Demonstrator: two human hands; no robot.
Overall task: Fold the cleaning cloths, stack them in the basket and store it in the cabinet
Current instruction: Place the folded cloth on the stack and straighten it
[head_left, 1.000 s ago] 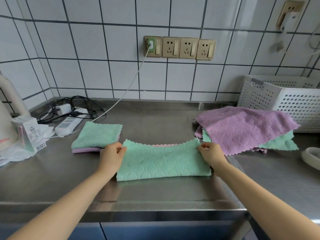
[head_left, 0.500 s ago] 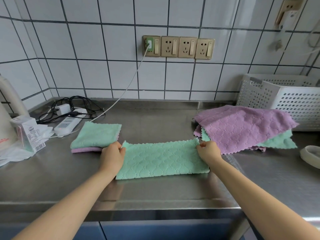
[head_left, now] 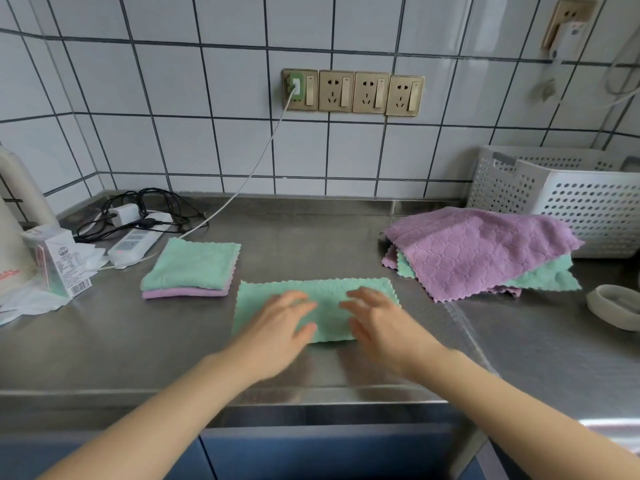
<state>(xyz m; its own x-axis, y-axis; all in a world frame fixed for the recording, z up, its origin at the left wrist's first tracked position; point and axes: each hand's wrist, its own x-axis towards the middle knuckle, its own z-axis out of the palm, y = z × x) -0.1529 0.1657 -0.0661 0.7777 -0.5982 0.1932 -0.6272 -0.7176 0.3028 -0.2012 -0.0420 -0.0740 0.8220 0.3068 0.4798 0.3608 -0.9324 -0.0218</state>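
A green cloth [head_left: 325,292], folded in half into a long strip, lies flat on the steel counter in front of me. My left hand [head_left: 280,327] and my right hand [head_left: 377,323] rest on it side by side with straight, spread fingers, both blurred. To the left sits a small stack of folded cloths [head_left: 192,268], green on top of purple. On the right lies a loose pile of unfolded cloths [head_left: 478,251], purple over green. Behind that pile stands the white perforated basket [head_left: 575,195].
A power strip [head_left: 133,244] with tangled black cables and a white cord to the wall sockets [head_left: 353,91] lies at the back left. A small carton [head_left: 57,261] and a white kettle stand at the far left. A white dish [head_left: 616,306] sits at the right edge.
Both hands have let go of the cloth's far corners and moved inward onto its middle, now lying flat. The cloth's raised far edge has been laid down, completing the half fold.
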